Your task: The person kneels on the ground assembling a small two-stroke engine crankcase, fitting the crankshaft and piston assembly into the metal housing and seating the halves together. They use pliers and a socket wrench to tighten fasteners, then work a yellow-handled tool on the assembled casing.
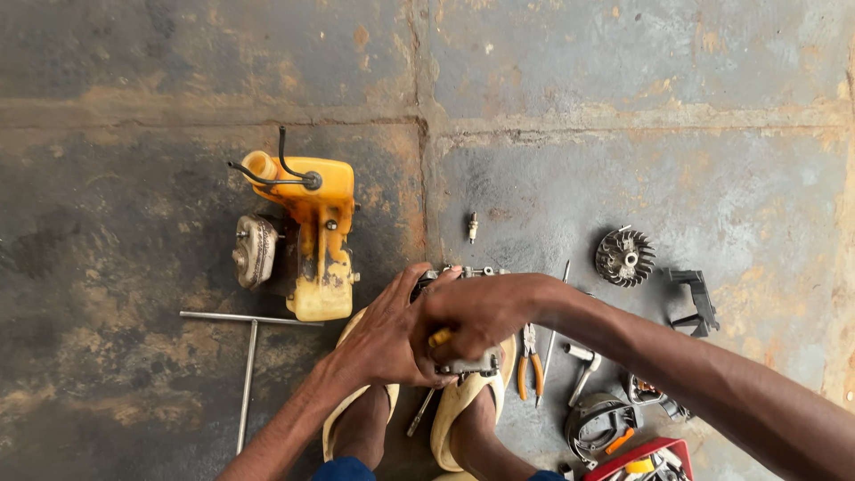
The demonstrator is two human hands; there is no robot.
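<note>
Engine block [459, 361], small, grey metal, sits low centre between both hands, propped over the person's feet in pale sandals [463, 405] on the stained concrete floor [623, 134]. Left hand [383, 338] is wrapped around its left side. Right hand [476, 312] is clenched on a yellow-handled tool [440, 338] pressed against the block. Block's top edge shows bolts; most of it is hidden by the hands.

Left of them lies a yellow fuel tank [316, 236] with black hoses. To the right: orange-handled pliers [530, 365], a spark plug [473, 227], a finned flywheel [624, 256]. A red box [641, 461] at the bottom edge holds items too cropped to identify.
</note>
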